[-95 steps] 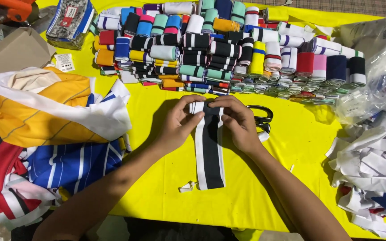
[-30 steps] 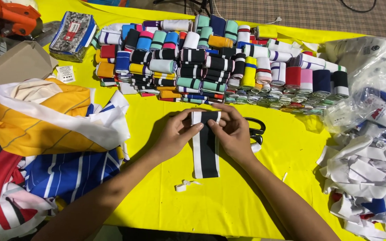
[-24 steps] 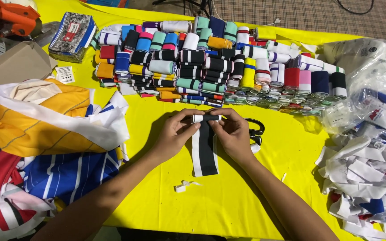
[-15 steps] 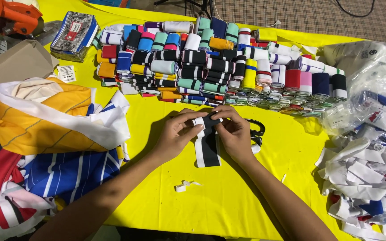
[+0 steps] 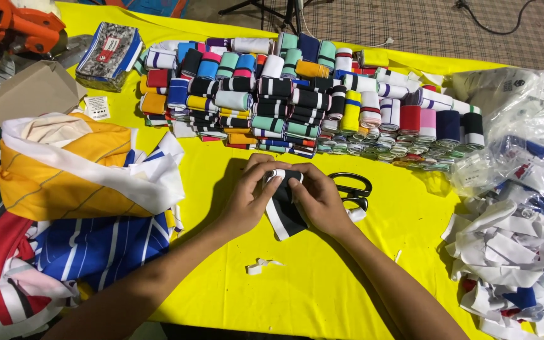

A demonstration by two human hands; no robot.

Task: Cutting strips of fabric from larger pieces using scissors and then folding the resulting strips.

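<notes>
Ribbed fabric strip (image 5: 283, 211), black w/ white stripes along its edges, lies on the yellow table cover (image 5: 322, 289) at centre, its far end rolled up under both hands, a short tail still flat toward the person. Left hand (image 5: 250, 198) has fingers curled over the left side of the roll, thumb pressed on the strip; right hand (image 5: 319, 198) is closed the same way on the right side, fingertips meeting the left's at the top of the roll. Both pinch it, neither open.

Near edge: bare yellow in front of the forearms, only a few small white scraps (image 5: 258, 266) just beside the left arm. Left side is crowded w/ a heap of striped jersey cloth (image 5: 70, 214), blue, yellow, red, well apart from the strip. Right side: pile of white offcuts (image 5: 511, 252) & clear plastic bags (image 5: 524, 126). Black scissors (image 5: 352, 189) lie just beyond the right hand, touching or nearly so. Farther back, stacked rolls of coloured trim (image 5: 297, 94) span the table, a narrow yellow gap between them & the hands.
</notes>
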